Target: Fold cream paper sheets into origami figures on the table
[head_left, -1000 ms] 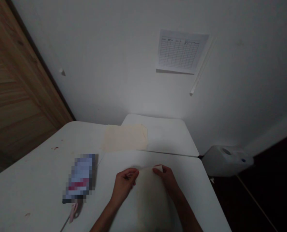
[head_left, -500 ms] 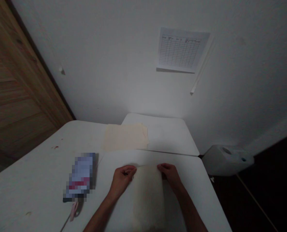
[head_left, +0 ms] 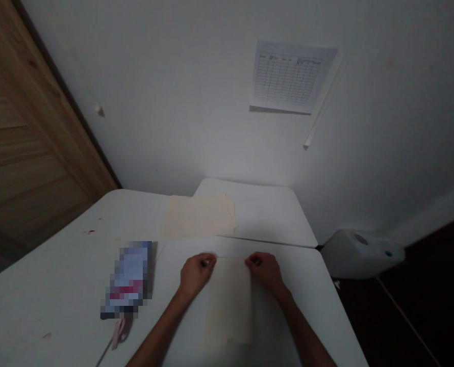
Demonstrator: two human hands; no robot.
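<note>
A long cream piece of thin cloth or paper (head_left: 230, 300) lies lengthwise in front of me; I cannot tell which material it is. My left hand (head_left: 197, 275) pinches its far left corner between thumb and fingers. At the far right corner, my right hand (head_left: 267, 272) has the same kind of pinch. The near end of the piece shows an uneven edge above the white table (head_left: 284, 326). Beyond my hands rests a wider cream sheet or small stack (head_left: 198, 216), its right edge slightly ragged.
Left of my hands lies a blurred-out bluish object (head_left: 129, 278) with a pink strap (head_left: 118, 334). A printed chart (head_left: 286, 76) hangs on the wall. A pale plastic container (head_left: 359, 255) stands right of the table, and wooden panelling (head_left: 31, 117) is at left.
The cream piece has shifted away from me and slightly left, so its near end now shows. Both hands have moved a little farther forward, still pinching its corners.
</note>
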